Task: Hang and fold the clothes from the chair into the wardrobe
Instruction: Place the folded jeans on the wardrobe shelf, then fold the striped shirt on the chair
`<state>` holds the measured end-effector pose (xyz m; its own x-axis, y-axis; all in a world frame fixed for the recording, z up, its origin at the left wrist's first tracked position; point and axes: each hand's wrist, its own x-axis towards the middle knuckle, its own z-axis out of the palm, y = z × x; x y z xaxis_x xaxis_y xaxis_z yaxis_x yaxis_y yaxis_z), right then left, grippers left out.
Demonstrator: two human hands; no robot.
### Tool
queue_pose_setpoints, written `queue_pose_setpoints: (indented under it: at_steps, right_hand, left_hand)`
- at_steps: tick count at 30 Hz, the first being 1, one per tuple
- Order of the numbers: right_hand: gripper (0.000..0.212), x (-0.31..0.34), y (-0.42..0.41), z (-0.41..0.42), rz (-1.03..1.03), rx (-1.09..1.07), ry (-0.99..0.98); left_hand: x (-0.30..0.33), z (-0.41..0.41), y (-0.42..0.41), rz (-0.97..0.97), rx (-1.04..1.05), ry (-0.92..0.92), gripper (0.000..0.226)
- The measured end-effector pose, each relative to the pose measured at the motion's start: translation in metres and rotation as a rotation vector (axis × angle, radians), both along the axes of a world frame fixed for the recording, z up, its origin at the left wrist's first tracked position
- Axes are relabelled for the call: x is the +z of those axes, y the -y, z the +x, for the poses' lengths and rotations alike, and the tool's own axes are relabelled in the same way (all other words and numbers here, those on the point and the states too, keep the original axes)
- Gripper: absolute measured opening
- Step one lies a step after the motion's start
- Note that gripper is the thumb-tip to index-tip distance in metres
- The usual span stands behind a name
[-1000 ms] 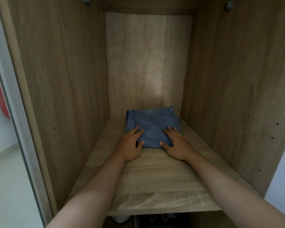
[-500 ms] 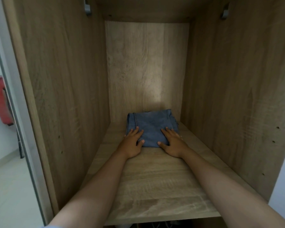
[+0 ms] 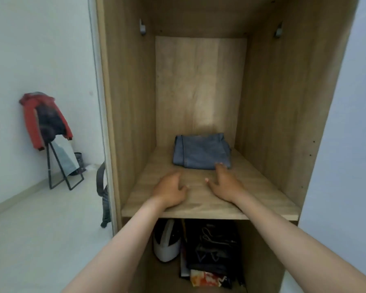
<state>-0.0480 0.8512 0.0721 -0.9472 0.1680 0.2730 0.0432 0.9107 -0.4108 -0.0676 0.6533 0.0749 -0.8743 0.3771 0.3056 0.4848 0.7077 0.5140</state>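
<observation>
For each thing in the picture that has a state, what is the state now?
Folded jeans: folded flat, lying at the back of the shelf.
Left hand: relaxed, holding nothing, short of the jeans.
Right hand: fingers straight, tips at the jeans' front edge.
Red jacket: draped over the chair.

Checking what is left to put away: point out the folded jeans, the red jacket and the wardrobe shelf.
folded jeans (image 3: 201, 152): head view, middle of the top denim face.
red jacket (image 3: 29, 121): head view, its red sleeve hanging on the left.
wardrobe shelf (image 3: 262, 195): head view, bare wood right of the hands.
</observation>
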Motion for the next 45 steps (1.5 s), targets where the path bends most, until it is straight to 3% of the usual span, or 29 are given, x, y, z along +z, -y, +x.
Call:
queue_pose_setpoints:
  at_steps: [3,6,9,12,20,31,37,45]
  right_hand:
    - [0.076,-0.003,0.031,0.055,-0.072,0.027,-0.023]
    - [0.069,-0.014,0.072,0.116,-0.013,0.086,-0.034]
    - [0.068,-0.045,0.121,0.167,-0.003,0.231,-0.067]
    - [0.065,-0.081,0.185,0.219,-0.035,0.402,0.032]
    - [0.060,-0.179,0.401,0.342,0.018,0.927,0.232]
    - [0.053,-0.265,0.728,0.621,0.261,1.735,0.417]
    - [0.048,-0.287,0.842,0.774,0.378,2.028,0.473]
    - [0.048,-0.344,0.931,0.917,0.706,2.388,0.535]
  left_hand:
    - [-0.006,0.070,0.032,0.055,0.071,-0.078,0.055]
    - [-0.035,0.135,0.069,0.148,0.137,-0.211,0.048]
    - [-0.074,0.194,0.114,0.165,0.251,-0.150,0.050]
    - [-0.114,0.260,0.173,0.112,0.395,-0.040,0.048]
    - [-0.232,0.486,0.350,0.242,1.023,0.307,0.036]
    - [-0.295,0.838,0.554,0.459,1.791,0.400,0.037]
    - [-0.323,0.983,0.607,0.630,2.103,0.480,0.038]
    - [-0.386,1.085,0.588,1.010,2.386,0.611,0.039]
